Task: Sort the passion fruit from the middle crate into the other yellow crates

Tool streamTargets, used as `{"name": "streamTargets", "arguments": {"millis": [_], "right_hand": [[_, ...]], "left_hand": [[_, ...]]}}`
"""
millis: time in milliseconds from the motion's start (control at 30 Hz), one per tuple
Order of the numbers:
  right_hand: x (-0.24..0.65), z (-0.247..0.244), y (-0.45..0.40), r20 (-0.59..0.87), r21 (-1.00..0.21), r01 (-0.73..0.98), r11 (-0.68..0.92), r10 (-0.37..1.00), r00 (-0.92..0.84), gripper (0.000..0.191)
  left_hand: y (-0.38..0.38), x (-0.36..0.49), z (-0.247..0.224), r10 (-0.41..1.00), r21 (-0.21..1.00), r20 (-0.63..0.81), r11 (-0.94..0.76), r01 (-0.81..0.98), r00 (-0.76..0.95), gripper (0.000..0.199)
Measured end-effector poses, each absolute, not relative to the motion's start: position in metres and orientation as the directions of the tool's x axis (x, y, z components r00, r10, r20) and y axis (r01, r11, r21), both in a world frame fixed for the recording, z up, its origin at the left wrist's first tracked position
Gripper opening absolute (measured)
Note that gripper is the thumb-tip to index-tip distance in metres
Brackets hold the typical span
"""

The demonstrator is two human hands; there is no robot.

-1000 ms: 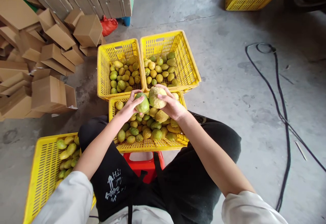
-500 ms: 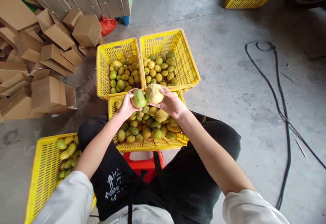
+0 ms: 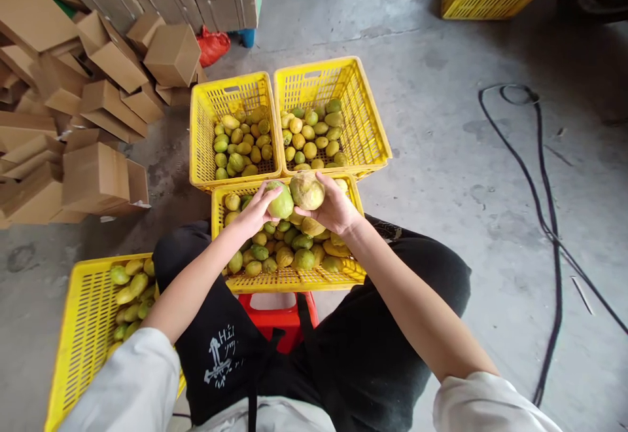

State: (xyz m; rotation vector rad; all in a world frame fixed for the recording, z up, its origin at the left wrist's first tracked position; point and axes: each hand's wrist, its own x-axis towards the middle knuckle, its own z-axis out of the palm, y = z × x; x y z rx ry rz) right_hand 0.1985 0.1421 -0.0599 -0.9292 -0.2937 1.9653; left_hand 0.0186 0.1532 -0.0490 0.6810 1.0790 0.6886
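Note:
In the head view my left hand point(image 3: 256, 213) is closed round a smooth green oval fruit point(image 3: 280, 201). My right hand point(image 3: 336, 208) grips a larger, rounder pale yellow fruit point(image 3: 307, 190) with brownish patches. Both fruits are side by side, close together, above the near yellow crate point(image 3: 294, 281). That crate holds many green and yellow fruits point(image 3: 284, 257) of mixed sizes, partly hidden by my hands. The fruits' exact kind is hard to tell.
Two yellow crates stand behind, left point(image 3: 199, 137) and right point(image 3: 367, 124), with similar fruits. Another yellow crate point(image 3: 83, 327) is by my left leg. A red stool point(image 3: 279, 319) shows beneath the near crate. Cardboard boxes point(image 3: 98, 177) are piled left; a black cable point(image 3: 552, 235) lies right.
Both hands have shifted slightly right and down with their fruits. The fruits have turned: the green one shows a paler side, and the yellow one shows more brown. The view has shifted slightly.

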Motion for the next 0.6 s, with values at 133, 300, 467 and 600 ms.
{"name": "streamTargets", "arguments": {"millis": [133, 300, 467, 600], "right_hand": [[0.204, -0.060, 0.145, -0.431, -0.474, -0.674, -0.567, 0.817, -0.384, 0.034], [0.201, -0.056, 0.145, -0.358, -0.493, -0.708, -0.506, 0.859, -0.365, 0.029], [0.191, -0.058, 0.141, -0.384, -0.560, -0.671, -0.486, 0.870, -0.310, 0.028], [0.188, -0.063, 0.138, -0.435, -0.580, -0.626, -0.522, 0.848, -0.303, 0.029]], "left_hand": [[0.155, 0.018, -0.048, 0.741, 0.652, -0.576, 0.671, -0.354, 0.345, 0.028], [0.160, 0.013, -0.041, 0.748, 0.563, -0.559, 0.658, -0.500, 0.356, 0.018], [0.163, 0.014, -0.044, 0.746, 0.581, -0.579, 0.661, -0.476, 0.330, 0.020], [0.162, 0.015, -0.052, 0.748, 0.653, -0.590, 0.664, -0.364, 0.304, 0.029]]}}
